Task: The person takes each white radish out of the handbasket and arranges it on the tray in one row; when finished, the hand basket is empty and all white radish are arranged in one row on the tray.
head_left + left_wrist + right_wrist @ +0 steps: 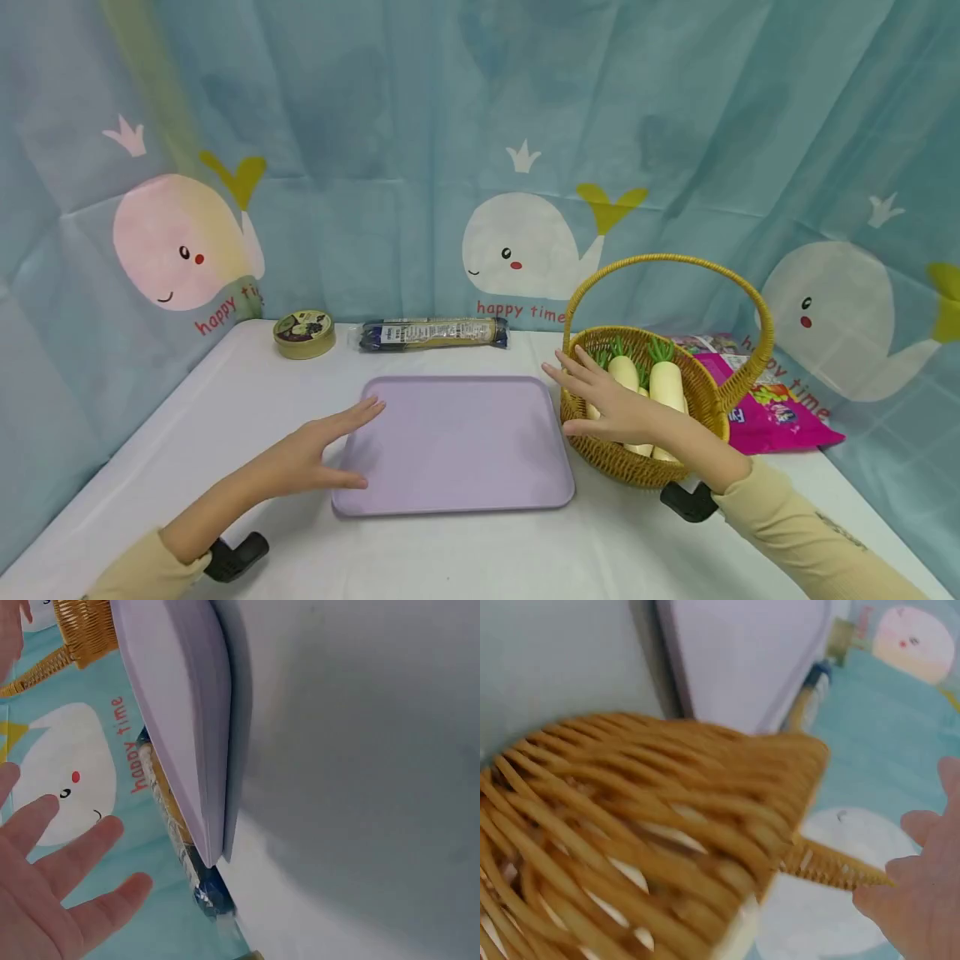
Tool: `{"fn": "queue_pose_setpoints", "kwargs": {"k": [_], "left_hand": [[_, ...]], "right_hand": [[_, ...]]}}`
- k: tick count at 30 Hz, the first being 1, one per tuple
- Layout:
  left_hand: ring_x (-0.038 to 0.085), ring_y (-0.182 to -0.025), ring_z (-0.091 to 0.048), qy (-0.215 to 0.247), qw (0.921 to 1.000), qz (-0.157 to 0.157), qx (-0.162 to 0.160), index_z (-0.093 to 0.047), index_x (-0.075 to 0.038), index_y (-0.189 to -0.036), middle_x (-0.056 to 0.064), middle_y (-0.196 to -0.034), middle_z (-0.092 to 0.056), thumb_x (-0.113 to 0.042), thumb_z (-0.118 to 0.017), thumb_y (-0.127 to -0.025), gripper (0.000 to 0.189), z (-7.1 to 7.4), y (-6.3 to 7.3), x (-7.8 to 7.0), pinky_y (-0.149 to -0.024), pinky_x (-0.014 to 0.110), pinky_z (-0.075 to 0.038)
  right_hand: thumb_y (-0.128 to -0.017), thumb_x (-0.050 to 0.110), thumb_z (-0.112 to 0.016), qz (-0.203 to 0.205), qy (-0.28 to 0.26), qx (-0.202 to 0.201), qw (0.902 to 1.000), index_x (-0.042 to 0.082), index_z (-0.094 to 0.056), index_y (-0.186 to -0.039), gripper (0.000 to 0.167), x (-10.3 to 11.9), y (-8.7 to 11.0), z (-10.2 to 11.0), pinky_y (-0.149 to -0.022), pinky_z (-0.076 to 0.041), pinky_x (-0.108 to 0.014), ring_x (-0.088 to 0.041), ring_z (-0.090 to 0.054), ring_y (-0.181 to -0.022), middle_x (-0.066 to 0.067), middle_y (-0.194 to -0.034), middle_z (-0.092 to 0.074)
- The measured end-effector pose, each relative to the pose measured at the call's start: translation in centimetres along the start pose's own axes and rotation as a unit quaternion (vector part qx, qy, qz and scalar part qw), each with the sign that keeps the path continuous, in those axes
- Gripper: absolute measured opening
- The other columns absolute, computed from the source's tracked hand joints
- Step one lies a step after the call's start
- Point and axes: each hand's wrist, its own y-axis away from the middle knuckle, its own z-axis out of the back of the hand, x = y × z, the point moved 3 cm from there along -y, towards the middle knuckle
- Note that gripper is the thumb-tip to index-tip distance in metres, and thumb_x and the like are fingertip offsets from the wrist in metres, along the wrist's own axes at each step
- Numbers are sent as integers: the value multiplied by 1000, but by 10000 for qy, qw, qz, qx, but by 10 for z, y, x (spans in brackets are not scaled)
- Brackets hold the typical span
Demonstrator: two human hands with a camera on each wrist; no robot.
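My left hand (pixel 318 454) hovers at the left edge of a lilac tray (pixel 453 446), thumb and fingers spread and holding nothing. Those fingers (pixel 79 851) also look straight and apart in the left wrist view. My right hand (pixel 603 404) is spread in front of a woven basket (pixel 626 468) with a tall arched handle; whether it touches the basket I cannot tell. Several white radishes (pixel 666 387) with green tops stand in the basket, partly hidden by that hand. Up close, the right wrist view shows the basket's wicker side (pixel 667 780) and my hand (pixel 922 877) beyond it.
A round tin (pixel 303 335) and a long clear-wrapped package (pixel 435 333) lie along the back of the white table (pixel 510 554). Bright pink bags (pixel 783 417) lie right of the basket. A blue whale-print curtain (pixel 375 167) encloses the table's back and sides.
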Motion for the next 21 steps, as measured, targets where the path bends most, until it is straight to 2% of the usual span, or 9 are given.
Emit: {"fn": "queue_pose_setpoints", "kwargs": {"k": [2, 5, 9, 13, 17, 21], "left_hand": [[33, -123, -33, 160, 9998, 13, 134, -35, -10, -139, 16, -140, -30, -35, -73, -72, 81, -2, 1, 2, -94, 48, -35], [34, -118, -40, 99, 9995, -83, 283, -42, -7, -134, 18, -135, -37, -23, -74, -72, 72, -5, 3, 3, -90, 46, -40], [34, -111, -47, 9, 9995, -104, 283, -52, -5, -127, 18, -128, -45, -14, -74, -71, 61, -7, 4, 5, -86, 44, -44], [36, -108, -49, -10, 9990, 169, 422, -59, -4, -119, 17, -123, -51, -14, -74, -71, 51, -9, 2, 10, -85, 46, -44], [38, -103, -52, -368, 9953, 487, 747, -64, -6, -111, 16, -117, -56, -18, -75, -69, 45, -15, 2, 13, -84, 50, -43], [38, -100, -54, -666, 9918, 661, 865, -67, -6, -106, 15, -113, -59, -17, -76, -67, 42, -17, 3, 13, -82, 50, -44]], "right_hand": [[-87, 40, -56, -187, -196, -30, 9996, 17, -14, -145, 75, -2, 2, 6, -96, -10, -67, -32, 13, -130, -11, -148, 0], [-86, 32, -59, -376, -396, -142, 9984, 16, -12, -145, 77, -5, 3, 15, -95, -10, -68, -31, 15, -130, -10, -148, 2], [-87, 37, -57, -547, -411, -288, 9972, 16, -8, -145, 79, -12, 5, 28, -96, -10, -67, -30, 14, -130, -9, -148, 5], [-89, 40, -52, -803, -426, -337, 9953, 19, -4, -145, 77, -21, 9, 39, -96, -8, -67, -31, 14, -130, -9, -148, 6], [-91, 38, -51, -1109, -540, -342, 9918, 21, -1, -145, 76, -33, 12, 48, -98, -6, -65, -30, 12, -131, -10, -148, 5], [-91, 38, -51, -1240, -502, -419, 9901, 21, 1, -145, 77, -44, 13, 53, -101, -9, -60, -31, 2, -132, -11, -148, 0]]}}
